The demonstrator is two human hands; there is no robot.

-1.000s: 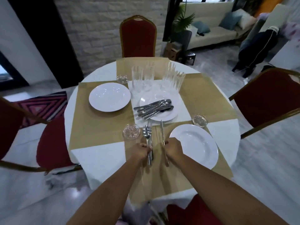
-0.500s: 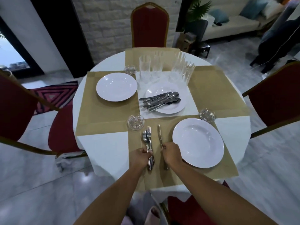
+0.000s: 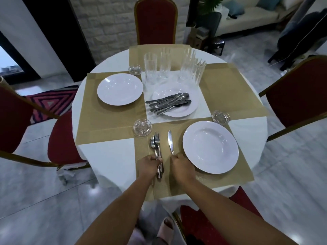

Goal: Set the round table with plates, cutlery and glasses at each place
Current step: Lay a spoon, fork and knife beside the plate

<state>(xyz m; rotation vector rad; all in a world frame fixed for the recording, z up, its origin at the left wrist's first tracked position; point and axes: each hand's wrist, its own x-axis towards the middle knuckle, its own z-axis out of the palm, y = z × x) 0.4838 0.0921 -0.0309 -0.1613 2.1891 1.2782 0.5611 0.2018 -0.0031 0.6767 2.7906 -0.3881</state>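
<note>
On the near gold placemat [image 3: 235,175], my left hand [image 3: 148,167] is shut on the handles of a spoon [image 3: 153,144] and fork [image 3: 157,140] lying side by side. My right hand [image 3: 182,167] is shut on the handle of a knife [image 3: 170,142], just left of a white plate [image 3: 210,146]. Another white plate [image 3: 120,91] sits on the left placemat. In the table's middle a plate [image 3: 192,110] carries several pieces of spare cutlery [image 3: 168,103]. Several tall clear glasses [image 3: 150,68] stand behind it.
Small glass coasters lie at the mat corners: near left [image 3: 142,127], near right [image 3: 220,117], far [image 3: 134,69]. Red chairs with gold frames stand at the far side [image 3: 155,20], right [image 3: 299,96], left [image 3: 17,124] and just below me. A patterned rug lies left.
The cutlery and both hands have slid toward the near edge of the placemat; my head has moved back and higher, so more of the table shows.
</note>
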